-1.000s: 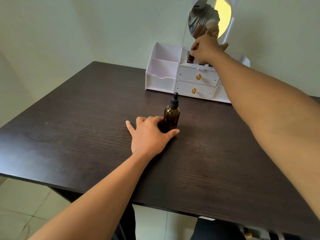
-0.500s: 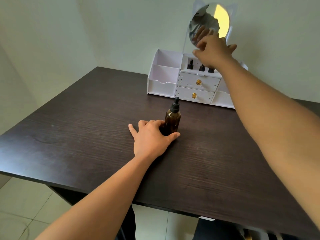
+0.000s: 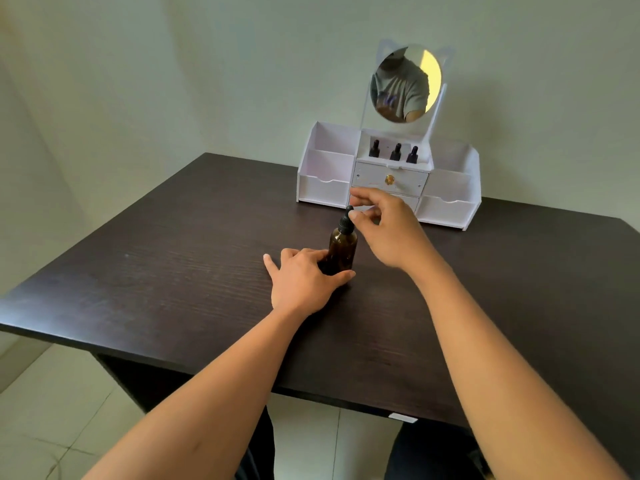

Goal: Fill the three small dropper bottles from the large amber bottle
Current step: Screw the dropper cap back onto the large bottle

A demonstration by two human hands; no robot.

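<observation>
Large amber bottle [image 3: 342, 249]: stood upright near the middle of the dark table [image 3: 166, 258], capped by its black dropper top [image 3: 347, 221].
Step in hand: judged to be unscrewing the dropper top; no filling appeared to have begun.
Method: the base should be held firm against the tabletop while only the cap is turned, then the pipette lifted straight up so nothing drips.
Right hand [image 3: 388, 233]: thumb and forefinger were partly apart, curled at the dropper bulb; whether they touched it could not be told from this angle.
Left hand [image 3: 301, 284]: lay low on the table, fingers and thumb closed around the bottle's lower body, steadying it.
Three small dropper bottles [image 3: 394, 152]: stood capped in a row in the top centre compartment of the white organiser [image 3: 325, 188], well apart from the amber bottle.
Mirror [image 3: 405, 83]: rose behind the organiser.
</observation>
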